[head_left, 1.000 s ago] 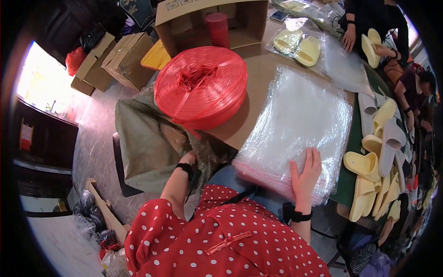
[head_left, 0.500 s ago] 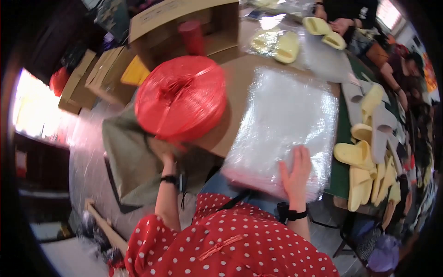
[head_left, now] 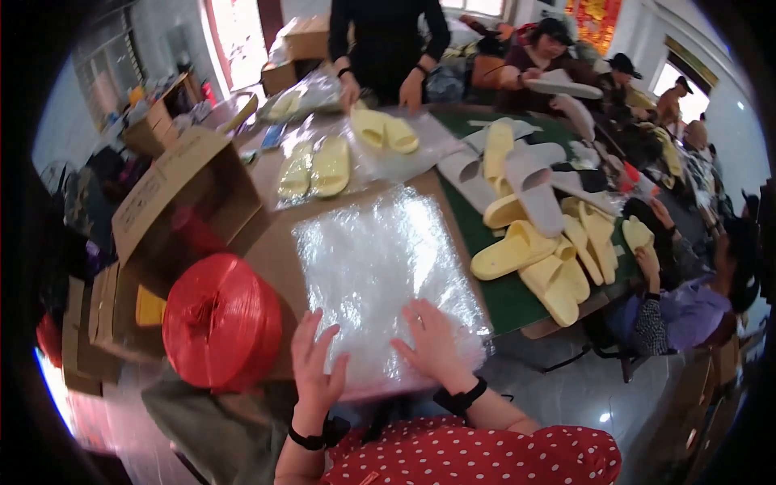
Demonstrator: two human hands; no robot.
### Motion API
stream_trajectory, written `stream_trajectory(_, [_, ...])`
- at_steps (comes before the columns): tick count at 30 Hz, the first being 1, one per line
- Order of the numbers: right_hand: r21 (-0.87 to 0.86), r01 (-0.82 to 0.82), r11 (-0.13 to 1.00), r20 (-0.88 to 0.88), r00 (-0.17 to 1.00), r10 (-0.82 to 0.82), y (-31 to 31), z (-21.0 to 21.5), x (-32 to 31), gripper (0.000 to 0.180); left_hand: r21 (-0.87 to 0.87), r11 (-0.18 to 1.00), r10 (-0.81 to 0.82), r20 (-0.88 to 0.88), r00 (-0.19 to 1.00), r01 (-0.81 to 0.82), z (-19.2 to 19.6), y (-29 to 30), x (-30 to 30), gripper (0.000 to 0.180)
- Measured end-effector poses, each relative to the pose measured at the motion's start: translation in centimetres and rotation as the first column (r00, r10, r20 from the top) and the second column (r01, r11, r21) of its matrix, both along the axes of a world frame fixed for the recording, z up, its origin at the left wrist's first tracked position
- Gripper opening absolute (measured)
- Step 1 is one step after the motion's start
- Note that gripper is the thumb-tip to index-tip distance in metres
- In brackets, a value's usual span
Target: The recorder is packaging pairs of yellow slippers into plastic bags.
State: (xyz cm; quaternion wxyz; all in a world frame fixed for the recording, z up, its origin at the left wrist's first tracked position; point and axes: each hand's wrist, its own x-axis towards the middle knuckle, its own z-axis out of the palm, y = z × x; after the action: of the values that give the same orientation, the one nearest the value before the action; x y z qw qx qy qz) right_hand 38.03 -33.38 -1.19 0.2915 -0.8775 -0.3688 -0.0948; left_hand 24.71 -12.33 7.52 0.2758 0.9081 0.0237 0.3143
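Observation:
In front of me a stack of clear plastic bags [head_left: 368, 259] lies flat on brown cardboard [head_left: 271, 242]. My right hand [head_left: 432, 343] rests on the stack's near right part, fingers spread and holding nothing. At the near left edge of the stack is my left hand [head_left: 317, 364], its fingers apart and nothing in them. Whether its fingertips touch the plastic I cannot tell. Left of that hand stands a large roll of red plastic twine [head_left: 250, 323].
Yellow and grey slippers [head_left: 517, 250] are heaped on the green tabletop [head_left: 505, 311] to the right. A bagged yellow pair [head_left: 330, 166] lies beyond the stack. An open cardboard box [head_left: 182, 182] stands at left. Across the table a person [head_left: 388, 48] handles yellow slippers [head_left: 384, 131]; others sit at right.
My view has swung to the right and farther up the table. My left hand has come from beside the red twine roll to the bag stack. My right hand stays on the bags.

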Motion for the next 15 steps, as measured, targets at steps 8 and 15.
stream_trajectory(8, [-0.008,-0.033,0.999,0.001,0.999,0.033,-1.3,0.7,-0.3,0.065,0.140,0.979,-0.063,-0.495,0.866,0.151,-5.5,0.0,5.7,0.065])
stream_trajectory(15, [0.045,-0.208,0.977,-0.117,0.970,0.212,-4.2,2.9,1.7,0.053,0.143,0.982,-0.050,-0.433,0.900,0.123,-6.9,0.5,5.8,0.066])
